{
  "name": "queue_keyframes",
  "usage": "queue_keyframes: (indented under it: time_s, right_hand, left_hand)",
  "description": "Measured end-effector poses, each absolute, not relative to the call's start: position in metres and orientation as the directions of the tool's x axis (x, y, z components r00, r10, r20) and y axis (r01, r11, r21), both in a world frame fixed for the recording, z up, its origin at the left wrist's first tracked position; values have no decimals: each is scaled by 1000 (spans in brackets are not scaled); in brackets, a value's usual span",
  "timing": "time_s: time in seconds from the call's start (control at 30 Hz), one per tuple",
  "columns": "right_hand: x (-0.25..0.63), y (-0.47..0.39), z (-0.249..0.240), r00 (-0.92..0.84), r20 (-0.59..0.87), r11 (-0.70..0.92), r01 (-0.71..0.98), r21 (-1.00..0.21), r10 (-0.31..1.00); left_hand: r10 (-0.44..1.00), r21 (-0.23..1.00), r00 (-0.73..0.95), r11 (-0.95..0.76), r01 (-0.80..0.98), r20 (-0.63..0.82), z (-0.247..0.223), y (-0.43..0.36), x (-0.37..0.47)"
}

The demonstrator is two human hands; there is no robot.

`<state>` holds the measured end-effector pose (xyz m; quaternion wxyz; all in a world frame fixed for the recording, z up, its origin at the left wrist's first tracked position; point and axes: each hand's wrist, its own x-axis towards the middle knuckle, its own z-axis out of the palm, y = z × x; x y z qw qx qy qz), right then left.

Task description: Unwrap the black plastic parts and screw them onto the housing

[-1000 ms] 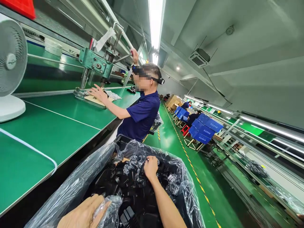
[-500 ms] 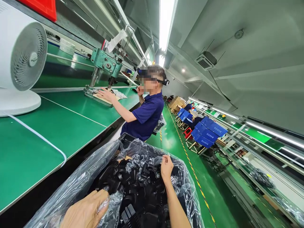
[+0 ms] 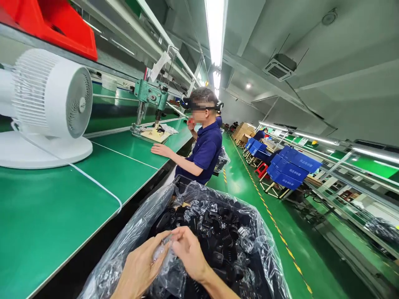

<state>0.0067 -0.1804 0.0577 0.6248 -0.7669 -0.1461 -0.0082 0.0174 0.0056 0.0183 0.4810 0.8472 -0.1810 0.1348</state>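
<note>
Pinching, in the head view: left hand has clear plastic film between thumb and fingers; right hand meets it at the fingertips, thumb and forefinger close together, though whether these grip film or only touch it, cannot tell. Film hangs low over black parts heaped in a plastic-lined bin, just beside a green bench. Farther along the bench, a co-worker's hand rests palm down near a green press, a white fan standing nearer.
</note>
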Motion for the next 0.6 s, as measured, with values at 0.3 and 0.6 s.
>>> queue_keyframes:
  time_s: [0.3, 0.6]
  right_hand:
    - [-16, -157, 61, 920, 213, 237, 139, -962, 328]
    - [-19, -154, 59, 982, 161, 401, 107, -910, 103]
  left_hand:
    - [-130, 911, 941, -238, -336, 313, 84, -20, -14]
    - [-92, 932, 939, -126, -340, 330, 103, -47, -31]
